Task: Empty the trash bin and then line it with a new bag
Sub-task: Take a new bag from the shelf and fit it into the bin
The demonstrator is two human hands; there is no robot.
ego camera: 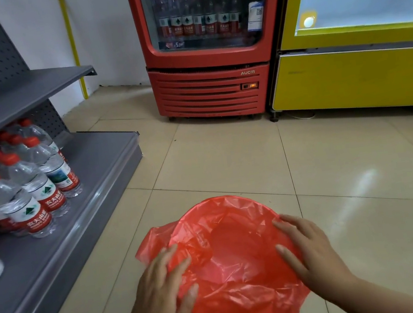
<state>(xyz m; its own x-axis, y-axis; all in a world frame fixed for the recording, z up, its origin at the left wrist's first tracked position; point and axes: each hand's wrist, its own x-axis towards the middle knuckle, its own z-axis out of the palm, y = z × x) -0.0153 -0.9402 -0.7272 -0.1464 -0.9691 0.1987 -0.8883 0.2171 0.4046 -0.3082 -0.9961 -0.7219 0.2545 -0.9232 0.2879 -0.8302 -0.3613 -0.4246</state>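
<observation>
The red bag (229, 255) sits open-mouthed on the tiled floor (226, 159). The left hand (162, 290) lies flat on its edge at eight o'clock, fingers straight, spread; the right hand (309, 250) presses likewise at three o'clock.

Head view | wide-angle, worn in front of the red drinks cooler (210, 87), facing it and tilted down at the floor (226, 153) | close over the red bag (239, 257), nearer the viewer than the cooler | grey shelf (87, 198) left of cooler, yellow cabinet (347, 80) right
</observation>
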